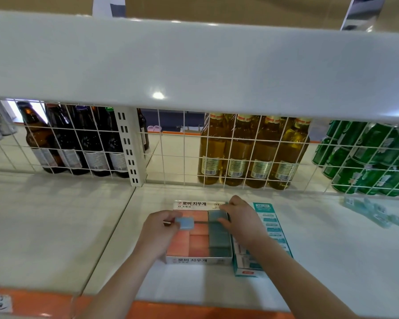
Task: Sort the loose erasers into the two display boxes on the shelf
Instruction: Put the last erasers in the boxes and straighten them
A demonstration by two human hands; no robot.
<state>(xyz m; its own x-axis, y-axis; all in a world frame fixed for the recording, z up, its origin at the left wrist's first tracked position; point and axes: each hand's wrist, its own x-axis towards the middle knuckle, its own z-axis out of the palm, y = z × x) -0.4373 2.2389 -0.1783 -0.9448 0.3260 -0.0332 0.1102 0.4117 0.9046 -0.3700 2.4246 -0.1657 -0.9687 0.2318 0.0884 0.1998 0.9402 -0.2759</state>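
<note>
A white display box (198, 260) with Korean lettering sits on the shelf, filled with pink erasers (198, 247) on the left and grey-blue erasers (219, 240) in its right column. My left hand (158, 233) pinches a light blue eraser (184, 223) above the box's pink side. My right hand (240, 221) presses its fingers on the far grey-blue eraser in the box. A teal and white display box (272, 224) stands right beside the first one, partly hidden by my right forearm.
Loose wrapped erasers (376, 212) lie on the shelf at the far right. A wire grid (171, 148) backs the shelf, with brown bottles (74, 139), yellow bottles (251, 153) and green cans (369, 155) behind it. An upper shelf (194, 65) overhangs.
</note>
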